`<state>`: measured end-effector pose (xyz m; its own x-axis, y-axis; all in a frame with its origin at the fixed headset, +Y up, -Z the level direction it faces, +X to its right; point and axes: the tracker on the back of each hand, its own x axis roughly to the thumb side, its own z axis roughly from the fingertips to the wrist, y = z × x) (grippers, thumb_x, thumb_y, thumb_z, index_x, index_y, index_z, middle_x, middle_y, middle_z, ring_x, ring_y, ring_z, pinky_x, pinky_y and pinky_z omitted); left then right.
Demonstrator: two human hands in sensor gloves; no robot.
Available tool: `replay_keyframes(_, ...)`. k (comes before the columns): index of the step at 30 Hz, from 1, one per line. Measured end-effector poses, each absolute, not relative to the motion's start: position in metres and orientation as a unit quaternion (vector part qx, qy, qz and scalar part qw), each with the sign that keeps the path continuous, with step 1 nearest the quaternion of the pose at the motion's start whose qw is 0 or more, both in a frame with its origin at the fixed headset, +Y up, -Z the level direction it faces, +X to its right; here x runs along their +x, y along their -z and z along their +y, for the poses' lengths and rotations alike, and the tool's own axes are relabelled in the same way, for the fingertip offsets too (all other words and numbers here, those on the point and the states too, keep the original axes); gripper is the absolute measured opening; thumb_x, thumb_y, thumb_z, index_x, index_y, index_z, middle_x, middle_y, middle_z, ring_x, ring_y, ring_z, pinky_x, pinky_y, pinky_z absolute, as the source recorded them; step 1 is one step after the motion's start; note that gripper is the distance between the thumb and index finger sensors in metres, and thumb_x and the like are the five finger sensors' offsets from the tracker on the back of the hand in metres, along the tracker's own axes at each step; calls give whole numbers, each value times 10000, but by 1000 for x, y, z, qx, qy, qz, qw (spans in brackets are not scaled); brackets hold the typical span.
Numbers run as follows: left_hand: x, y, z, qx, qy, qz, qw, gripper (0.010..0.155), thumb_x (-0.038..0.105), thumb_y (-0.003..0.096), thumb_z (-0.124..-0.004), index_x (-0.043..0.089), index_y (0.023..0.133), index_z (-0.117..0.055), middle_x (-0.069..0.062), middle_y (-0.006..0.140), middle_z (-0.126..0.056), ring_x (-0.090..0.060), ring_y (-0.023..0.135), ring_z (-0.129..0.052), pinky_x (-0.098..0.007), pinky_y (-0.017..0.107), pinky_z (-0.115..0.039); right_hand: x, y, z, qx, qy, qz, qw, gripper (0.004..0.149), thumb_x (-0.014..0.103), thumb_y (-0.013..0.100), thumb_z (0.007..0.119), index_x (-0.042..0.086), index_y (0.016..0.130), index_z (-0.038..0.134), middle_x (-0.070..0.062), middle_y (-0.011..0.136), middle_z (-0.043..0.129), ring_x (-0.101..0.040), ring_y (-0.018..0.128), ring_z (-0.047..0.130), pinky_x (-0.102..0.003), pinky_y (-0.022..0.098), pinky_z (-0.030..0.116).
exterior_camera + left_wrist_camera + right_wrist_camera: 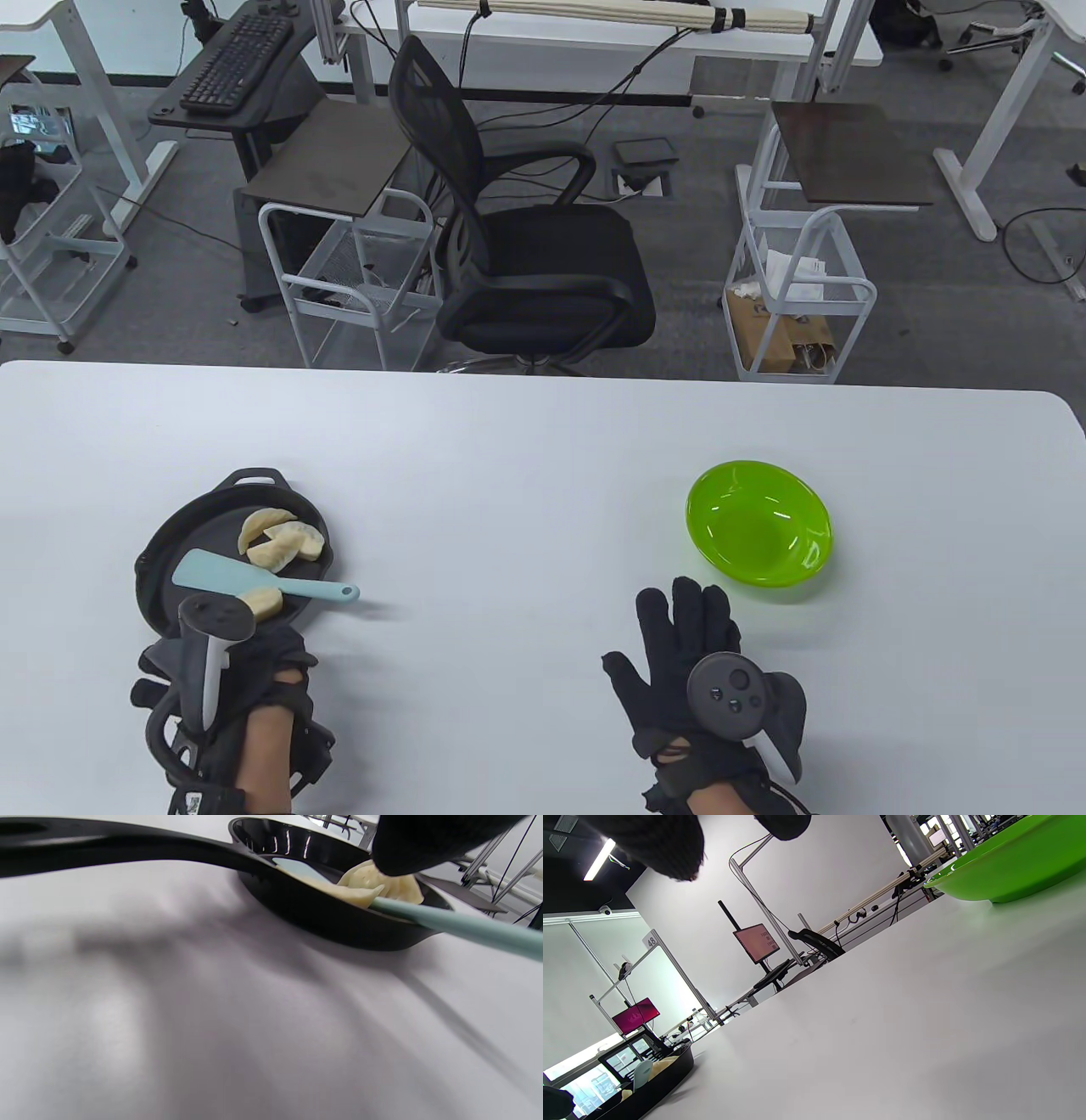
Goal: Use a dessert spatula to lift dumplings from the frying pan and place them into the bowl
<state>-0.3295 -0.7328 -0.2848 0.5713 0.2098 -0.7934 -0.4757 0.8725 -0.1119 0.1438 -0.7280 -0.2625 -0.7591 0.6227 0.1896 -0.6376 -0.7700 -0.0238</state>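
The white desk is filling the lower half of the table view, and on its left side the black frying pan is sitting with its long handle running back toward the person. Over on the right the green bowl is standing well apart from the pan, and nothing is showing inside it, so by my reckoning not one transfer is done.

The left hand is sitting at the near rim of the pan, by the handle. Its fingers are hidden under the tracker, so I cannot tell whether it is gripping anything. The right hand is lying flat on the desk just short of the bowl, fingers spread and relaxed, grasping nothing.

The pale blue spatula is lying across the pan, blade inside, handle poking out over the right rim, with no hand on it.

The dumplings are all in the pan: a cluster at the far side and one more near the spatula handle. It looks like the whole job is still ahead, starting with picking up that spatula.
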Motion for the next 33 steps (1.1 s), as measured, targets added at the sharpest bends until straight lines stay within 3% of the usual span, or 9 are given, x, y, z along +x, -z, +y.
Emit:
replay_keyframes(10,-340,282,-742,-198,-181,442,856,946,645,511,-714,289,1081,-47,-30,1241,-54,-355,1115,-17,-602,705,58,144,262,-727,97,-931,-56,346,744,527,569,723,136,1110,394,-224,1143,162,-553,1007,45,-689,718,101)
replay_keyframes(17,-348,281,-747,-212,-177,455,847,946,652,504,-718,272,1078,-68,-40,1252,-111,-341,1155,-212,-611,749,-27,144,262,-728,100,-929,-55,352,738,527,568,724,132,1107,411,-227,1148,205,-563,1013,97,-695,721,119)
replay_keyframes(27,-355,281,-751,-231,-180,461,837,904,633,505,-736,225,1100,-191,-42,1209,-522,-297,1047,-613,-595,808,-241,144,261,-728,103,-926,-50,360,731,527,568,724,122,1101,431,-233,1150,287,-578,1021,170,-704,725,157)
replay_keyframes(33,-361,281,-756,-238,-182,471,830,760,576,508,-752,223,1088,-409,46,975,-832,-211,787,-871,-535,741,-552,144,262,-728,102,-925,-52,362,732,526,568,724,118,1101,433,-235,1149,293,-582,1020,183,-706,725,165)
